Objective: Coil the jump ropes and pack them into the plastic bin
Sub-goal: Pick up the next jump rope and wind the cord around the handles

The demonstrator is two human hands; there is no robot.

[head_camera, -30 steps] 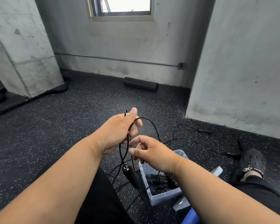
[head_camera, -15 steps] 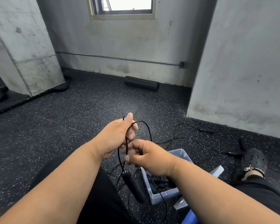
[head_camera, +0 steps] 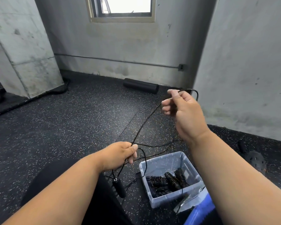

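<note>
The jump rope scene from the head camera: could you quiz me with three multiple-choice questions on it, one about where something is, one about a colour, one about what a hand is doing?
1. Where is the plastic bin?
A. on a shelf
B. on the floor near the person's right arm
C. on the window sill

2. What colour is the jump rope between the hands?
A. black
B. yellow
C. white

3. What is the right hand doing?
A. lying flat on the floor
B. reaching into the bin
C. pinching the rope, raised

Answers:
1 B, the bin stands on the speckled floor below the right forearm.
2 A, the cord and its hanging handle are black.
3 C, its fingers hold the cord well above the left hand, which grips it too.
</note>
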